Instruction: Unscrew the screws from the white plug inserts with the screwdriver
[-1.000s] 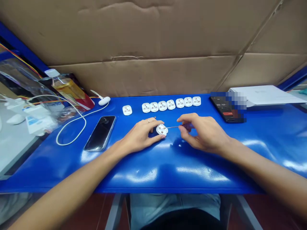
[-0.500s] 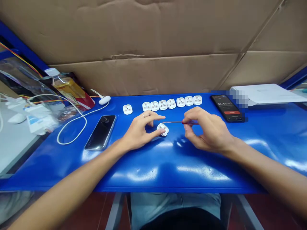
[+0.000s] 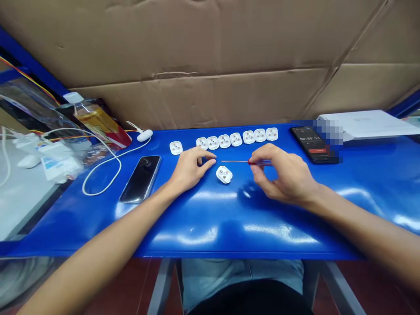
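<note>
Head view: white plastic plug base [image 3: 224, 174] lying loose on the blue bench [image 3: 210, 232], just beside the open, empty left hand [image 3: 192, 168], not touching it. Right hand [image 3: 282, 175] pinched closed on a slim red-handled screwdriver [image 3: 260, 162]. Row of matching bases [image 3: 235, 140] farther along the bench. Base probably light, stiff and slightly slippery; best held by its rounded rim, clear of the holes.

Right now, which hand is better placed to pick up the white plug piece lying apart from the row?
Probably the left hand: it is empty and rests just beside the white plug piece, while the right hand is pinching a small screwdriver.
</note>
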{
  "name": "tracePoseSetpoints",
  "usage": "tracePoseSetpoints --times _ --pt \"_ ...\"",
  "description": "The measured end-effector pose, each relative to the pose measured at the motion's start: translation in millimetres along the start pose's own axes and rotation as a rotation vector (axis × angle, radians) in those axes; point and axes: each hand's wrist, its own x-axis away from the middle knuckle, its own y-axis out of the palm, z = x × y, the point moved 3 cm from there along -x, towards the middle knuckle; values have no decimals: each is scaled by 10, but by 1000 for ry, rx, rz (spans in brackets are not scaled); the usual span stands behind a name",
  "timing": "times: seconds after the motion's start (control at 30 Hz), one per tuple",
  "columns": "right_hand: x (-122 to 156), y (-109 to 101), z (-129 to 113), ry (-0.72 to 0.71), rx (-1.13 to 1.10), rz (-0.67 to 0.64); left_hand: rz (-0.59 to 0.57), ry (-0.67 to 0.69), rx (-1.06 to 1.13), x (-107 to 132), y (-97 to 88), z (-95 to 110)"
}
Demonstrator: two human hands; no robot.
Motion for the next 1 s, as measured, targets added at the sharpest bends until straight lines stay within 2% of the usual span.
tracePoseSetpoints --times 0.13,0.23,0.3,0.4,0.5,0.7,1.0 --pt "3 2 7 22 7 -10 42 -42 0 -15 -24 -29" --pt "6 -10 15 32 17 -30 28 -118 145 -5 -102 -11" --pt "9 -9 21 34 22 -53 -83 -153 237 9 -132 30" --pt "14 10 21 12 9 -95 -217 -135 262 43 -141 111" --pt "17 28 12 -11 -17 -119 -278 -69 248 81 -108 165" --pt "22 25 -1 -11 -23 -125 -290 2 232 115 -65 182" --pt "12 18 -25 -20 3 -110 -300 -16 268 142 -3 195"
